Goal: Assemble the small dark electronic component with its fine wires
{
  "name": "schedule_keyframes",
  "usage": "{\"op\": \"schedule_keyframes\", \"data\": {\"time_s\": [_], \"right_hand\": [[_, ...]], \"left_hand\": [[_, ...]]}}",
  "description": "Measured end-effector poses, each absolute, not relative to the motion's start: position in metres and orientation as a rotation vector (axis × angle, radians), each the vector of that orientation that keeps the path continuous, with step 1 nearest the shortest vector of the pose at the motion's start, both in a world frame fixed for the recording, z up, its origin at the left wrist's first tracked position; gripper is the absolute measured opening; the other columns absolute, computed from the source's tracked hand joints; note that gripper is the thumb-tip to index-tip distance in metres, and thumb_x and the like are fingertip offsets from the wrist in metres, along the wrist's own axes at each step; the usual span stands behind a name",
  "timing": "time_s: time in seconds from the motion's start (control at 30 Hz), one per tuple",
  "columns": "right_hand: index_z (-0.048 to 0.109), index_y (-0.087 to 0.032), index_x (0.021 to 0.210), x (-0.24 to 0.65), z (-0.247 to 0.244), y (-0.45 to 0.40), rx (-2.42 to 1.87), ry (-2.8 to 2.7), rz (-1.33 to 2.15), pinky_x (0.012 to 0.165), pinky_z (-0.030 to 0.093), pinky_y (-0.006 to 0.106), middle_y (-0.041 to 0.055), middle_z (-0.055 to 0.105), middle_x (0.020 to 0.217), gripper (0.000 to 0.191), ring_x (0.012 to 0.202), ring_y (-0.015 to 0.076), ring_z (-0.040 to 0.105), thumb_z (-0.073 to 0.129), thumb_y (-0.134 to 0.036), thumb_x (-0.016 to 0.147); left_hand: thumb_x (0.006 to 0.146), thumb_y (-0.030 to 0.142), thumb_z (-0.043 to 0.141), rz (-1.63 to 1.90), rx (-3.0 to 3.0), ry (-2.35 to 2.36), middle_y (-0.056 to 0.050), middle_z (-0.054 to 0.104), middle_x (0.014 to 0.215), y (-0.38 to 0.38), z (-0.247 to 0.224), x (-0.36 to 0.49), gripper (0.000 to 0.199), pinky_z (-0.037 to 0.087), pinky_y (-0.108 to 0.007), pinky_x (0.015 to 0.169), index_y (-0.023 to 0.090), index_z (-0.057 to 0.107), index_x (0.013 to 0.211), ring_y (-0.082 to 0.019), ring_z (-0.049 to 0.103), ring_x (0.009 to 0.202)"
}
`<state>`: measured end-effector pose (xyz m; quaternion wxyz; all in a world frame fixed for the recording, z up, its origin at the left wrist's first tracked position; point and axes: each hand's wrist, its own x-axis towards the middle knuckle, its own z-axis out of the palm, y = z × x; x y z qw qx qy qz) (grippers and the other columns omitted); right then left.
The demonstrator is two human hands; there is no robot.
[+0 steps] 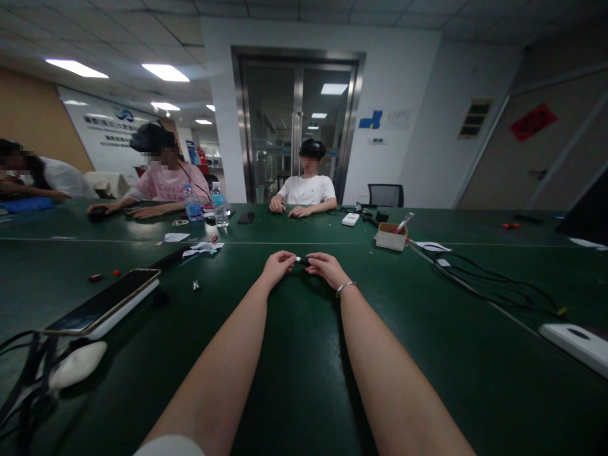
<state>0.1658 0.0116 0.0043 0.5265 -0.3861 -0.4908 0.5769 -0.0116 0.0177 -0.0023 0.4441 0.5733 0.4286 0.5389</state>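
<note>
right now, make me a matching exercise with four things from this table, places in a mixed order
Things:
1. small black-and-silver object
2. bracelet
3. gold-edged phone
4. small open box

Places:
a. farther off than the hands, to their right, with something sticking up out of it
b. around the right wrist
c. between the fingertips of the left hand and right hand
d. at the left, on a white object

Pairs: 1-c, 2-b, 3-d, 4-a

Over the bench [299, 373], left forearm [223, 348] and right forearm [384, 348] stretch forward, angled inward; left grip [275, 268] and right grip [329, 268] face each other, close but apart, fingers [286, 254] bent in a pinch
</note>
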Motion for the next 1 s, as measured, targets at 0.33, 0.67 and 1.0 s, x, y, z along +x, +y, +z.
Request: {"op": "schedule_keyframes", "data": {"time_s": [0.33,0.67,1.0], "right_hand": [[0.064,-0.011,0.088,0.1657,0.0026,0.013,-0.907,-1.192,1.377,0.053,0.056,0.015,0.0039,0.068,0.071,0.014,0.054,0.0089,0.066,0.065,-0.005,0.075],[0.065,-0.011,0.087,0.1659,0.002,0.0144,-0.911,-1.189,1.376,0.052,0.056,0.015,0.004,0.068,0.071,0.013,0.054,0.0092,0.066,0.063,-0.004,0.077],[0.065,-0.01,0.088,0.1658,0.002,0.0144,-0.912,-1.183,1.378,0.052,0.056,0.015,0.004,0.068,0.07,0.012,0.053,0.0088,0.066,0.063,-0.004,0.077]], "left_hand": [[0.07,0.031,0.069,1.333,1.448,1.026,-0.001,0.059,0.064,0.0228,-0.0066,-0.0119,0.024,0.043,-0.02,0.053,0.013,0.064,0.083,-0.009,0.054,0.057],[0.065,0.027,0.073,1.349,1.463,1.074,-0.003,0.062,0.073,0.0163,-0.0009,-0.0122,0.026,0.045,-0.021,0.056,0.015,0.066,0.086,-0.01,0.056,0.063],[0.064,0.029,0.073,1.314,1.469,1.04,-0.002,0.062,0.067,0.0219,-0.0062,-0.0142,0.027,0.044,-0.022,0.057,0.014,0.066,0.086,-0.009,0.055,0.058]]}}
